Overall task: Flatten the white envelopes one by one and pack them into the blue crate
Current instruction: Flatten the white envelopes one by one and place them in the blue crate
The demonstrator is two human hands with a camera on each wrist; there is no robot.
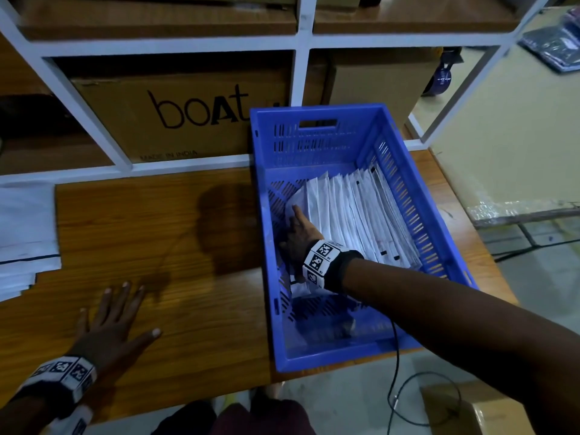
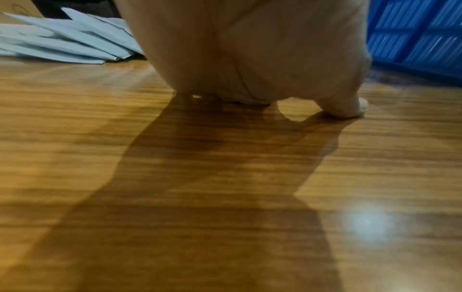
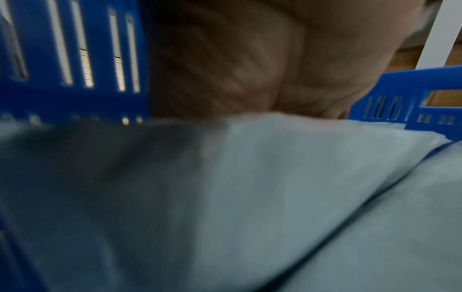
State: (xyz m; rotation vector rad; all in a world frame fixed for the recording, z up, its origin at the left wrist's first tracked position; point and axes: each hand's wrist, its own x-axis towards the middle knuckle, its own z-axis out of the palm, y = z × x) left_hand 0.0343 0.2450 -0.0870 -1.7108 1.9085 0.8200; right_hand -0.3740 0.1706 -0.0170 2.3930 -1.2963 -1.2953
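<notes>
Many white envelopes lean inside our blue crate | right hand presses the leftmost envelope, grip unclear | left hand splayed flat on tabletop

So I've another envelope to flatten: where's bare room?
Bare wood lies between the left hand, the envelope pile and the blue crate. The crate's right side is crowded with packed envelopes.

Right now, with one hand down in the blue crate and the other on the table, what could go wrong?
1. The right hand presses the newest envelope against the leaning row of envelopes; on release it may spring back or slump into the bare part of the blue crate.
2. The crate overhangs the table edge; pushing could shift it.
3. The cable hanging by the crate might snag the arm.
</notes>
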